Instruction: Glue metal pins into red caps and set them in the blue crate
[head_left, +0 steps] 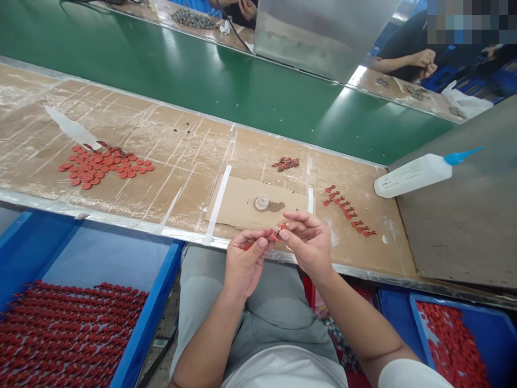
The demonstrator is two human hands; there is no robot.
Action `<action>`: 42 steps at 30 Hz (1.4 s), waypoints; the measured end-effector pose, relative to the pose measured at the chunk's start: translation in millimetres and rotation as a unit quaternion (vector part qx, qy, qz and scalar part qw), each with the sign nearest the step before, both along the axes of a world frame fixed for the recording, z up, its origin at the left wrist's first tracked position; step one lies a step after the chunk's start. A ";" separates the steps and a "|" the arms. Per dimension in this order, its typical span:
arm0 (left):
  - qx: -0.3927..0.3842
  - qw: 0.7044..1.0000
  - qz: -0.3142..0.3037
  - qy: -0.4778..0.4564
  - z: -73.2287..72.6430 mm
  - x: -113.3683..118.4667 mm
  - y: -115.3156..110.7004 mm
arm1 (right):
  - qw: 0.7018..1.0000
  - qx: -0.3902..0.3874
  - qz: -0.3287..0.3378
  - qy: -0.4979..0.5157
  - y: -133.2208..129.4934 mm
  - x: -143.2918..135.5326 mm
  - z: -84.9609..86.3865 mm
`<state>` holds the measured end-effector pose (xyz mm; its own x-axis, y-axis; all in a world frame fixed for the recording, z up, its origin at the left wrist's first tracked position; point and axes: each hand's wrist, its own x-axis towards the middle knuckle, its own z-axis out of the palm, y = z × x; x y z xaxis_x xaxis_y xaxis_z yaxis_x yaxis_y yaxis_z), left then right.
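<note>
My left hand (247, 261) and my right hand (310, 245) meet over the bench's front edge, both with fingers pinched. Between their fingertips is a small red piece (277, 236) with a thin upright part; its exact kind is too small to make out. A bit of red also shows behind my left fingers. Just beyond them, a small clear cup (262, 202) stands on a taped cardboard sheet (230, 207), beside a dark wet-looking stain. Further off lies a small heap of dark-and-red slim pieces (286, 163). To the right, assembled red pieces (350, 211) stand in a slanting row.
Red discs (95, 166) lie spread at left, near a white strip (72, 126). A white squeeze bottle (416, 175) with a blue nozzle leans by the metal box at right. Blue trays (161, 291) of red pieces flank my lap. People sit beyond the green belt (181, 70).
</note>
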<state>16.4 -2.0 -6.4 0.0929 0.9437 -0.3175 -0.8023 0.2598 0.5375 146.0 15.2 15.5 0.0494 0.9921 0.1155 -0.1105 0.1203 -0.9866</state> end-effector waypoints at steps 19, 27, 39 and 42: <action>-0.107 0.992 -0.053 -0.046 -3.4 5.8 9.3 | 0.695 -0.034 -0.447 -0.562 -81.0 233.8 -47.6; -0.106 0.993 -0.054 -0.024 -1.1 4.6 9.2 | 0.698 -0.028 -0.407 -0.588 -62.2 240.6 -53.6; -0.061 0.994 -0.064 -0.064 -0.9 5.2 8.2 | 0.664 0.022 -0.443 -0.602 -71.5 217.9 -38.1; -0.041 0.992 -0.083 -0.087 2.8 7.3 6.8 | 0.719 0.113 -0.391 -0.564 -80.9 173.5 -25.6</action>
<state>23.7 4.8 -3.5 0.3049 0.8826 -0.3578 -0.8232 0.4332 0.3669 319.5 -65.8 -10.1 0.3299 0.6625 0.6725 0.9327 -0.1185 -0.3407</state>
